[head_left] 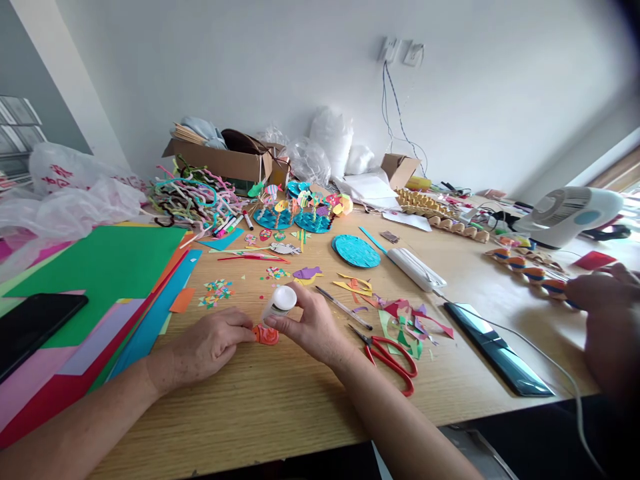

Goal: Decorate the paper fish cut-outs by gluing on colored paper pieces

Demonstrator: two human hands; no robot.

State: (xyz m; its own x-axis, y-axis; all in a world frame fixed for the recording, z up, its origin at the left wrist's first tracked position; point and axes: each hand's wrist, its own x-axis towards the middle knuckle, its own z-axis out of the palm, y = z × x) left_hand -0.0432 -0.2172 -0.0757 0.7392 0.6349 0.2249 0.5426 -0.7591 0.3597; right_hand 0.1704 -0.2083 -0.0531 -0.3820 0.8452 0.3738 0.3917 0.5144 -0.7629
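My right hand (317,328) is closed around a small white bottle (281,301), tilted over an orange paper cut-out (266,335). With its fingertips, my left hand (213,343) holds the left edge of that cut-out on the table; its exact shape is too small to tell. Just beyond lie a purple paper fish (307,273), yellow paper scraps (353,286) and piles of tiny coloured paper bits (216,293). To the right of my right hand are a pen (344,307) and red-handled scissors (393,357).
Coloured paper sheets (110,267) and a black phone (40,327) lie at left. Fish decorations on blue discs (274,219) stand behind, near pipe cleaners (195,197). Paper scraps (415,323), a dark glossy phone (497,348) and a cable lie right. Another person's blurred hand (607,320) is at far right.
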